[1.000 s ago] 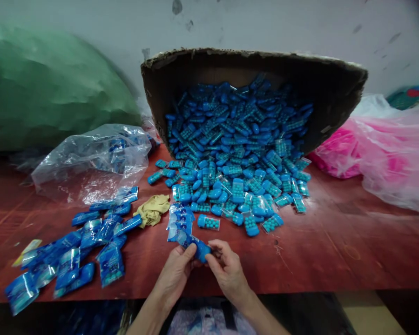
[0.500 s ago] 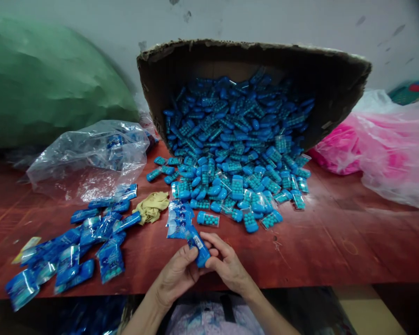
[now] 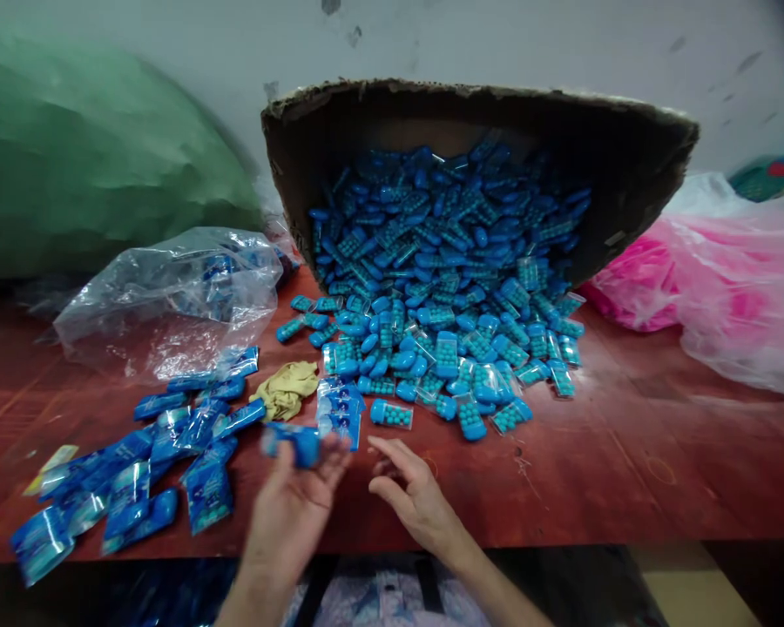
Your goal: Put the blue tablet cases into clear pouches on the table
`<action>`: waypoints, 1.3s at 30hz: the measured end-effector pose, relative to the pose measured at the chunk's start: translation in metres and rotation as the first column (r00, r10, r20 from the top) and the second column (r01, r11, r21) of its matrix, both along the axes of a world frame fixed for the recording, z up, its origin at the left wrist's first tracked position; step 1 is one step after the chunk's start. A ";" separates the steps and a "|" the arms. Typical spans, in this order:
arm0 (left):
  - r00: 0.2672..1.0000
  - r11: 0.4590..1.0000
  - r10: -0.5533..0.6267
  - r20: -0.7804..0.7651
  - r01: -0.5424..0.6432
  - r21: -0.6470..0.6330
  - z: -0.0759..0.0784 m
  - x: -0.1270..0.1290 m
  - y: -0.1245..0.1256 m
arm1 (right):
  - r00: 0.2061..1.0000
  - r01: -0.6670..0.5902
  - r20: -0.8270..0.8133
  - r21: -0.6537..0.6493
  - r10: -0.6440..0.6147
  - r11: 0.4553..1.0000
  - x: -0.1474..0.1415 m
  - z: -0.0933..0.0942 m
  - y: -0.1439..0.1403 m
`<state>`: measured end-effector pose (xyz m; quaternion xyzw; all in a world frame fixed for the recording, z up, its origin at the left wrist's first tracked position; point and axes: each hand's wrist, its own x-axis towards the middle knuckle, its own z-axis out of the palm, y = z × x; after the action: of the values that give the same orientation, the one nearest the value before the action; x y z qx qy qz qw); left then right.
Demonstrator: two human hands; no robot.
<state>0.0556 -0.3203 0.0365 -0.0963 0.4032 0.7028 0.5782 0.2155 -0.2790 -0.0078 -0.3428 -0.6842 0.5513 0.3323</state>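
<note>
My left hand [image 3: 297, 501] is palm up just over the table's front part. A blue packet [image 3: 304, 444], blurred by motion, lies between its thumb and fingers. My right hand [image 3: 415, 496] is a little way to the right, with thumb and fingers apart and nothing in them. Beyond the hands lie flat blue printed sachets [image 3: 340, 409], overlapping in a short stack. Small clear containers with blue caps and blue-green balls [image 3: 392, 414] spread out behind my right hand. Filled blue packets [image 3: 209, 496] form a loose pile to the left.
A tipped cardboard box [image 3: 480, 97] spills the containers onto the red table [image 3: 601, 470]. A crumpled yellow cloth [image 3: 287, 389] lies by the sachets. A clear plastic bag [image 3: 137, 296] and green sack [image 3: 98, 165] stand left; a pink-filled bag [image 3: 725, 296] is right.
My hands have parted. My left hand has moved left with the blue packet and turned palm up; my right hand has let go of it and opened.
</note>
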 end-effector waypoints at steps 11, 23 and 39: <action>0.948 0.992 -0.075 -0.308 0.040 -0.119 -0.020 -0.020 0.000 | 0.698 -0.182 0.678 0.480 -0.231 0.858 -0.052 -0.009 0.026; 0.863 0.961 -0.188 -0.470 0.062 -0.270 -0.049 0.016 -0.003 | 0.688 -0.172 0.659 0.556 -0.305 0.813 -0.044 -0.019 0.029; 0.558 0.936 -0.316 -0.767 0.050 -0.349 -0.060 0.014 -0.006 | 0.690 -0.182 0.669 0.530 -0.276 0.829 -0.035 -0.017 0.028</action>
<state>0.0692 -0.3263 -0.0235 0.1964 0.7280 0.5366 0.3788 0.1806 -0.2507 -0.0251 -0.4368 -0.8785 0.1376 0.1360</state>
